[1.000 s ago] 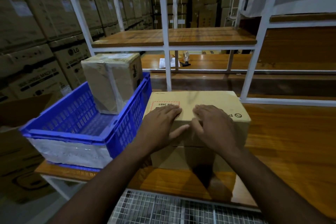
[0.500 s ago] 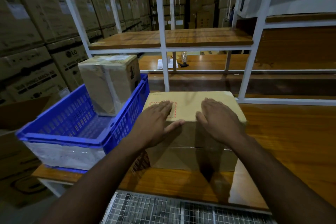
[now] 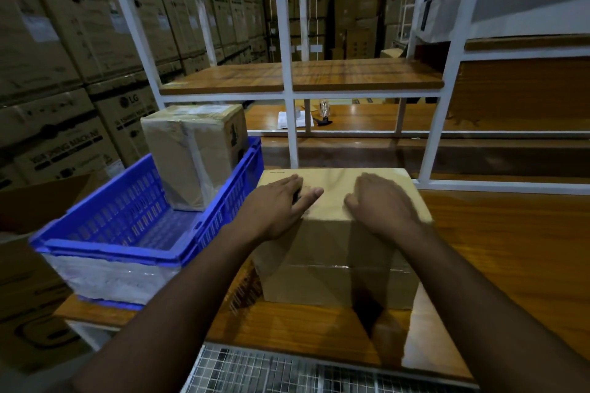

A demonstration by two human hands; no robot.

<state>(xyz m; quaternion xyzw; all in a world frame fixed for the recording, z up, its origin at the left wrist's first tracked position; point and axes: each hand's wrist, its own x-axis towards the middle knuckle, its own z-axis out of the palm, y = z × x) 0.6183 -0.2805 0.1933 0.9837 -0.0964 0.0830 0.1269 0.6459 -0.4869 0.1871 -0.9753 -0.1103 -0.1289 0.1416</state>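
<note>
A closed brown cardboard box [image 3: 335, 262] stands on the wooden table [image 3: 510, 249] in front of me. My left hand [image 3: 277, 207] lies flat on the left part of its top, fingers straight and thumb spread. On the right part of the top rests my right hand [image 3: 380, 204], palm down, slightly blurred. Both hands press on the lid and hold nothing.
A blue plastic crate [image 3: 127, 233] stands at the box's left, with a taped cardboard parcel [image 3: 191, 153] upright inside. A white metal shelf frame [image 3: 287, 80] with wooden boards rises behind. Stacked cartons [image 3: 57, 57] fill the left. A wire grid [image 3: 271, 373] lies at the near edge.
Both hands have slid a little farther back along the box's top, and the left hand now covers the red-outlined label. The camera view has shifted slightly.
</note>
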